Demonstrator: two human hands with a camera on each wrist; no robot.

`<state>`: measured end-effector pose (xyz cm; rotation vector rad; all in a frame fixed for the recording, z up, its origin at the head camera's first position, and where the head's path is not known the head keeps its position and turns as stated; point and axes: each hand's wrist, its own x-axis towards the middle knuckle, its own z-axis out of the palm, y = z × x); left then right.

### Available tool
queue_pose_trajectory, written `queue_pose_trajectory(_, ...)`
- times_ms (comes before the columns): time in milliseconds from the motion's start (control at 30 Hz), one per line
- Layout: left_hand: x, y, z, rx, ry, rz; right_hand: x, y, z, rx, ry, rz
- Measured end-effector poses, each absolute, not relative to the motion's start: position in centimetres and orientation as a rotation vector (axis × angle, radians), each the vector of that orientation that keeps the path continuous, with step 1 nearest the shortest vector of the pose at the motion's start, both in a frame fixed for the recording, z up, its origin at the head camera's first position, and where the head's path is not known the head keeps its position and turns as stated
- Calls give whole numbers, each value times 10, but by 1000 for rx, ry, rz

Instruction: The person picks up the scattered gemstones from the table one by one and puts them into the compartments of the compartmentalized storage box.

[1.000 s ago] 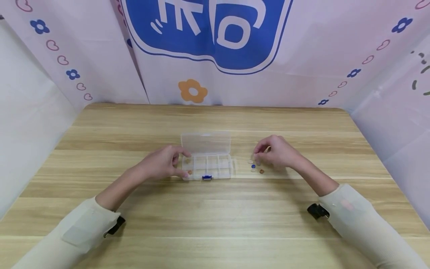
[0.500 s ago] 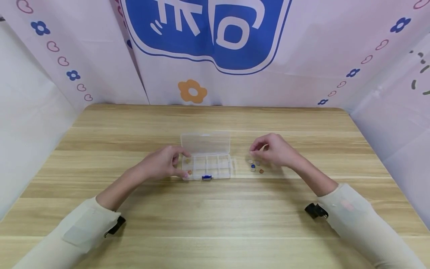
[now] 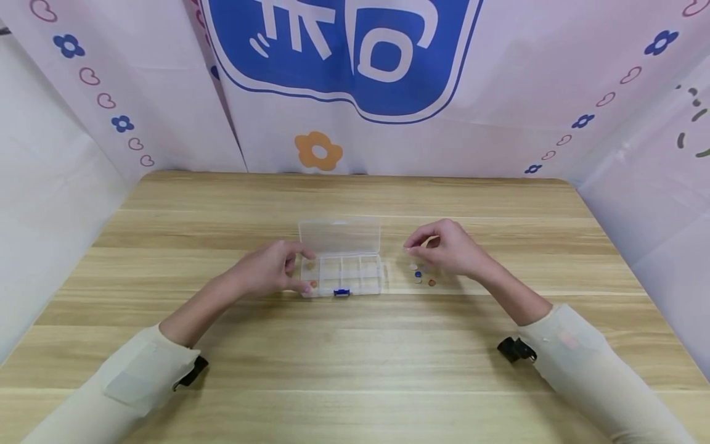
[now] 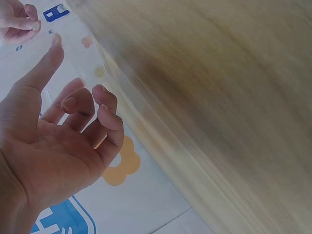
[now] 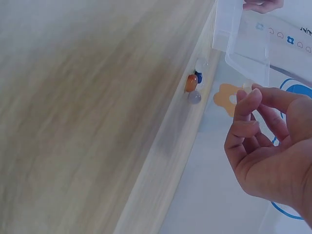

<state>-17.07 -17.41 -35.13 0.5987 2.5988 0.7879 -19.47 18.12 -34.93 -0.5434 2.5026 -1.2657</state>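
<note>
A clear plastic compartment box (image 3: pixel 366 288) stands on the table, its clear lid (image 3: pixel 340 235) raised at the back. My left hand (image 3: pixel 266 270) holds the box's left end, thumb at the front edge and index finger at the back. In its left compartments lie an orange bead (image 3: pixel 313 284) and a yellowish bead (image 3: pixel 310 266). Right of the box, my right hand (image 3: pixel 450 248) pinches a small pale bead (image 5: pixel 247 86) between thumb and index finger, above the table. Below that hand lie a blue bead (image 3: pixel 418 274), an orange-brown bead (image 3: pixel 431 282) and several whitish ones (image 3: pixel 413 267).
The box has a blue latch (image 3: pixel 341 292) at its front. The wooden table (image 3: pixel 355 357) runs back to a printed cloth (image 3: pixel 499 142) with a blue sign and an orange flower (image 3: pixel 318 150). Black devices (image 3: pixel 517 349) are strapped under both sleeves.
My right hand has lifted off the loose beads with the pale one and moved left toward the box. My left hand has stayed in place on the box.
</note>
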Motion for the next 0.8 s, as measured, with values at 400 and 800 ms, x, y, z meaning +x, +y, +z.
queue_pose_trajectory(400, -170, -174, -351, 599, 2600, 789, -192, 169, -350, -618, 2569, -1241)
queue_pose_trajectory(800, -170, -174, -351, 582, 2594, 785, -190, 152, -351, -654, 2536, -1267)
